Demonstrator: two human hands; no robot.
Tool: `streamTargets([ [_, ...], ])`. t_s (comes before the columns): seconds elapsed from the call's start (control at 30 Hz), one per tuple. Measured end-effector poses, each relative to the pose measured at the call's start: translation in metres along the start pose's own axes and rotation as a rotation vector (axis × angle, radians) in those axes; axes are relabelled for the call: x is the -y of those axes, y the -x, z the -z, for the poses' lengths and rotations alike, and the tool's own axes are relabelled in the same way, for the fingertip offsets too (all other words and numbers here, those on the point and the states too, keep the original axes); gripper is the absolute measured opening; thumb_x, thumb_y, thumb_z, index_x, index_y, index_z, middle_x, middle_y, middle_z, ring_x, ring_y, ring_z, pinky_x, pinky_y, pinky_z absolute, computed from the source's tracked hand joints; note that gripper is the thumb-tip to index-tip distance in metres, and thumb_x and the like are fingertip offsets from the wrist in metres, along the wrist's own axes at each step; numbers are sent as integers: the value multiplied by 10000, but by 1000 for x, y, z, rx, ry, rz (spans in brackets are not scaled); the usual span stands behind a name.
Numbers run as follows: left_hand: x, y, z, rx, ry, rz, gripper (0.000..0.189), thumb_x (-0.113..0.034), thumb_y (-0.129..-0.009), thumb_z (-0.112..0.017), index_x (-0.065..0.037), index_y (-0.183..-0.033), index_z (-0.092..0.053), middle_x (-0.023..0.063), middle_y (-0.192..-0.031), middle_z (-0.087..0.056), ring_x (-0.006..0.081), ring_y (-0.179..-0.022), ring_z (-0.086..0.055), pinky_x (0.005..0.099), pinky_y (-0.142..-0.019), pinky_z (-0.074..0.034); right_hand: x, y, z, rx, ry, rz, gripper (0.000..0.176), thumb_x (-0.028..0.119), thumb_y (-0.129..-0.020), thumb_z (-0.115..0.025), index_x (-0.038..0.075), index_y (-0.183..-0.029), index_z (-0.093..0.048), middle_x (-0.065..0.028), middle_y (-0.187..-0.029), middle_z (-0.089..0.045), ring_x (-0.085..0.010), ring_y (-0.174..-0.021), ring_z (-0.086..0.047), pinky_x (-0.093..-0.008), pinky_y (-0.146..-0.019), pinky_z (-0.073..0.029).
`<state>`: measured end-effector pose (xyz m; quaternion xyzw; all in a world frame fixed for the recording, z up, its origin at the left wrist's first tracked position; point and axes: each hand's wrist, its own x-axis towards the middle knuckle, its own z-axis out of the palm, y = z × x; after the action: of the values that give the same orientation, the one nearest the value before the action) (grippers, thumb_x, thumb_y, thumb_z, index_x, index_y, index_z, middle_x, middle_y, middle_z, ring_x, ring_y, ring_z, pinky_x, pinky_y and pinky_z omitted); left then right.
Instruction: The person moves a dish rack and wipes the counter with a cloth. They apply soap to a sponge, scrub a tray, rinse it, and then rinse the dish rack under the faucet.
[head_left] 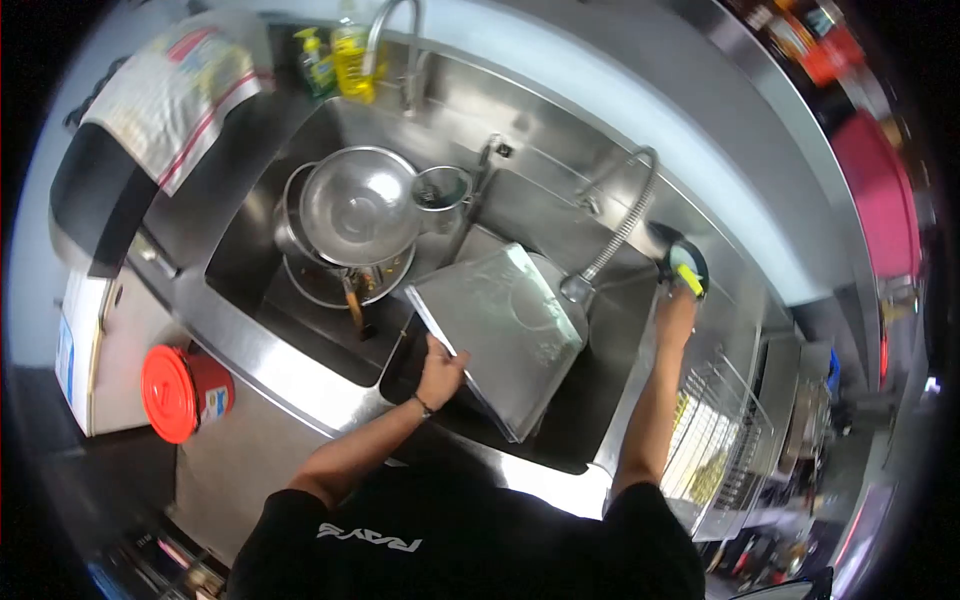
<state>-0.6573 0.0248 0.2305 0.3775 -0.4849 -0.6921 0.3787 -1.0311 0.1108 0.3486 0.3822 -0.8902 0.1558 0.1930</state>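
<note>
Hands apart. Left hand (440, 378) on near edge of the square, flat, silver metal tray (490, 345), tilted in the right sink basin (620, 375). Right hand (680, 308) has the yellow-green sponge (690, 279) at the small dark round bowl (702, 263) beside the basin. Status: partway, my read. Whitish suds on the tray's far side, little visible nearer the left hand; underside can't tell. Large round silver metal bowl (345, 205) and others sit stacked in left basin, no suds seen.
</note>
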Motion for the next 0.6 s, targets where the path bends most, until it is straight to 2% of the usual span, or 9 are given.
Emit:
streamTargets([
  [0.07, 18, 3, -1, -4, -24, -25, 460, 28, -773, -531, -3, -1160, -284, 131, -1042, -520, 199, -969, -537, 310, -807, -456, 60, 48, 2, 321, -115, 44, 201, 130, -761, -552, 18, -918, -608, -227, -832, -599, -383, -793, -587, -464, -691, -464],
  [0.2, -15, 6, -13, 50, 94, 346, 405, -12, -765, -577, 6, -1079, -323, 146, -963, -571, 193, -816, -603, 337, -670, -499, 188, 91, -57, 505, -276, 374, 181, 84, -752, -542, 18, -905, -613, -224, -877, -605, -357, -849, -585, -428, -773, -462],
  [0.23, -3, 4, -16, 3, 3, 253, 425, -48, -750, -602, 17, -1065, -323, 144, -877, -585, 216, -771, -614, 354, -647, -499, 233, 76, -59, 522, -285, 388, 171, 80, -764, -533, 14, -902, -608, -224, -869, -601, -358, -851, -580, -430, -778, -459],
  [0.3, 22, 0, -19, -36, -90, 160, 451, -84, -736, -627, 27, -1051, -323, 143, -792, -598, 238, -726, -626, 371, -624, -499, 294, 39, -92, 269, -349, 632, 199, 78, -770, -522, -2, -941, -583, -191, -799, -596, -365, -778, -577, -422, -744, -469],
  [0.33, 29, -2, -20, -1, -167, 252, 480, -124, -718, -646, 34, -1036, -323, 146, -737, -593, 273, -692, -624, 386, -613, -496, 326, 16, -108, 331, -330, 634, 203, 77, -765, -517, -1, -940, -586, -184, -817, -603, -364, -771, -580, -427, -739, -472],
  [0.37, 35, -4, -20, 36, -243, 344, 512, -164, -700, -665, 40, -1021, -323, 148, -682, -588, 307, -657, -623, 400, -602, -493, 343, -7, -142, 253, -308, 826, 218, 81, -774, -514, 0, -963, -587, -185, -865, -613, -366, -807, -589, -425, -748, -478],
  [0.43, 21, -5, -15, 44, -217, 317, 514, -182, -690, -670, 39, -1005, -329, 142, -666, -586, 324, -645, -618, 404, -601, -492, 396, -43, -178, 662, 52, 685, 235, 96, -788, -517, 21, -991, -607, -203, -962, -613, -367, -897, -591, -430, -794, -477],
  [0.53, 26, -7, -9, 56, -196, 271, 494, -190, -681, -674, 29, -981, -347, 123, -644, -575, 324, -616, -608, 407, -590, -489, 405, -57, -235, 855, 273, 686, 251, 117, -815, -501, 49, -1020, -628, -187, -1062, -602, -333, -986, -585, -434, -840, -467],
  [0.6, 30, -8, -6, 79, -225, 169, 475, -186, -678, -677, 22, -964, -359, 109, -627, -561, 316, -580, -594, 405, -571, -485, 393, -61, -271, 827, 365, 700, 255, 131, -826, -490, 61, -1022, -638, -169, -1087, -600, -309, -1000, -587, -427, -840, -470],
])
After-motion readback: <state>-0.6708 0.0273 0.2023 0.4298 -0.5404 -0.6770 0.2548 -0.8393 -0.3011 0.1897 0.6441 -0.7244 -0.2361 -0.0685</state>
